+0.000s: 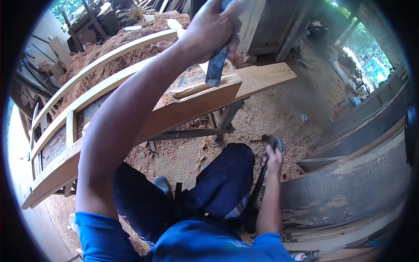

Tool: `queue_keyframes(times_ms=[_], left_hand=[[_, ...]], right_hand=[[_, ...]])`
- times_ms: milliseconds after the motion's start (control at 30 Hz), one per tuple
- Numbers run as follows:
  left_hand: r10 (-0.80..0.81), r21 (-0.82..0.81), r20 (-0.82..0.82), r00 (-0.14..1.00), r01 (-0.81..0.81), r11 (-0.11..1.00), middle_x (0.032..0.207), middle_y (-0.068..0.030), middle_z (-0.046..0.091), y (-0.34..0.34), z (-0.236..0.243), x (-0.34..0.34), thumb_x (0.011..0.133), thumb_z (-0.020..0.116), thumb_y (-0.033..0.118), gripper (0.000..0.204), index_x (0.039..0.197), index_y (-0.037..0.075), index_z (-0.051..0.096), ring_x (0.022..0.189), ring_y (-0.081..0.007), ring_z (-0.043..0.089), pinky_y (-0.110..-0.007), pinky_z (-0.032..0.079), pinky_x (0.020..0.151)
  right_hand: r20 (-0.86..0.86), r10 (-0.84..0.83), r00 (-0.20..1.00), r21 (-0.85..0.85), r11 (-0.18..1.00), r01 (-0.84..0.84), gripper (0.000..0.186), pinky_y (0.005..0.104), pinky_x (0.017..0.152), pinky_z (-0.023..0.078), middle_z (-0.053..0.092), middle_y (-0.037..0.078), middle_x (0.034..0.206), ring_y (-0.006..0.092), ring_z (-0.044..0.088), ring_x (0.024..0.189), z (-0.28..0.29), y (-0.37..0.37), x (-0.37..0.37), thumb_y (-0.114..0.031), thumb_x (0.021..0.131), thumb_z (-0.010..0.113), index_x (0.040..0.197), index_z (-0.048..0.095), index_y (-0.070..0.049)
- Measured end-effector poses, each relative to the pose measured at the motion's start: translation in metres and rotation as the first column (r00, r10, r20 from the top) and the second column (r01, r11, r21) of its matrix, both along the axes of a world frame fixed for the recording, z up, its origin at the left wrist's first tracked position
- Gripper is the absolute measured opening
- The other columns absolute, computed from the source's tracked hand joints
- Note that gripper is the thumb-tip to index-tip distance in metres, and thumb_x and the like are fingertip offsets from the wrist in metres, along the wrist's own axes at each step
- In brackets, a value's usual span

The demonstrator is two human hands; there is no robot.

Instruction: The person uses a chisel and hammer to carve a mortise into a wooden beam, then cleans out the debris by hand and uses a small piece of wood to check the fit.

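Note:
My left hand [213,31] is closed round a wide, flat steel chisel [215,69] near the top of the view. The blade points down, its tip at the long slot cut in the edge of a curved wooden board [196,105]. Whether the tip touches the wood I cannot tell. Low on the right, beside my knee, my right hand [273,160] is wrapped round a hammer [276,142]. Its grey head shows above my fingers, slightly blurred. My left forearm hides part of the board and frame.
Curved slats [109,54] joined by short posts form a frame at the left, beside heaped reddish shavings [89,70]. A wooden trestle [227,117] stands under the board. Large weathered planks [345,187] lie on my right. Sawdust covers the floor [279,107]. A cabinet [273,26] stands behind.

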State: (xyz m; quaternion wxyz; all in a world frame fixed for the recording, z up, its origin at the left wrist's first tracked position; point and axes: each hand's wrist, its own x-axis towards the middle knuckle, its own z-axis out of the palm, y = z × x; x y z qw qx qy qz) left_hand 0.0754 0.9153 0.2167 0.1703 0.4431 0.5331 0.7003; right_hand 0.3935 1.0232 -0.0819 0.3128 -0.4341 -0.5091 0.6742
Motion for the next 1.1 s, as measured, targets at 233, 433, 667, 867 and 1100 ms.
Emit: queue_keyframes(times_ms=[233,433,667,867,1100], left_hand=[[-0.286,-0.121,-0.014,0.958,0.282,0.952,0.070,-0.0024,0.048,0.065,-0.010,0.016,0.105,0.049,0.046,0.046,0.104,0.001,0.050,0.046,-0.0100,0.049,-0.029,0.045,0.040],[-0.290,-0.236,-0.007,0.957,0.281,0.930,0.069,-0.0017,0.046,0.079,-0.031,-0.007,0.105,0.051,0.048,0.046,0.104,0.002,0.050,0.048,-0.0081,0.048,-0.028,0.046,0.042],[-0.325,-0.274,-0.033,0.945,0.305,0.912,0.068,-0.0010,0.045,0.085,-0.039,-0.012,0.105,0.050,0.047,0.048,0.107,-0.001,0.051,0.049,-0.0067,0.048,-0.026,0.049,0.045],[-0.355,-0.339,-0.086,0.931,0.308,0.889,0.064,-0.0008,0.050,0.078,-0.034,0.003,0.105,0.051,0.050,0.059,0.122,-0.006,0.053,0.050,-0.0067,0.052,-0.026,0.049,0.045],[-0.352,-0.354,-0.097,0.931,0.298,0.886,0.060,-0.0006,0.047,0.085,-0.046,-0.001,0.103,0.052,0.052,0.061,0.124,-0.005,0.052,0.045,-0.0070,0.050,-0.026,0.047,0.042]], right_hand=[[0.051,-0.137,0.989,-0.097,0.985,0.142,0.005,0.0239,0.041,0.031,0.041,-0.004,0.067,0.0071,0.041,0.049,-0.068,-0.009,0.054,-0.017,0.100,0.057,0.098,0.055,-0.012],[0.059,-0.234,0.970,-0.108,0.965,0.239,0.008,0.0237,0.039,0.030,0.043,-0.004,0.067,0.0066,0.041,0.048,-0.060,-0.001,0.061,-0.013,0.099,0.059,0.098,0.052,-0.011],[0.015,-0.198,0.980,-0.045,0.979,0.198,0.006,0.0222,0.044,0.038,0.047,-0.002,0.073,0.0066,0.046,0.055,-0.022,0.032,0.038,-0.013,0.101,0.057,0.105,0.054,-0.009],[-0.046,-0.148,0.988,-0.011,0.989,0.148,0.008,0.0215,0.044,0.039,0.049,0.000,0.076,0.0071,0.047,0.056,-0.002,0.046,0.022,-0.016,0.102,0.057,0.105,0.054,-0.009],[-0.070,-0.087,0.994,0.003,0.996,0.087,0.017,0.0216,0.043,0.039,0.051,0.001,0.077,0.0063,0.047,0.054,0.038,0.060,-0.003,-0.022,0.106,0.051,0.109,0.054,-0.005]])
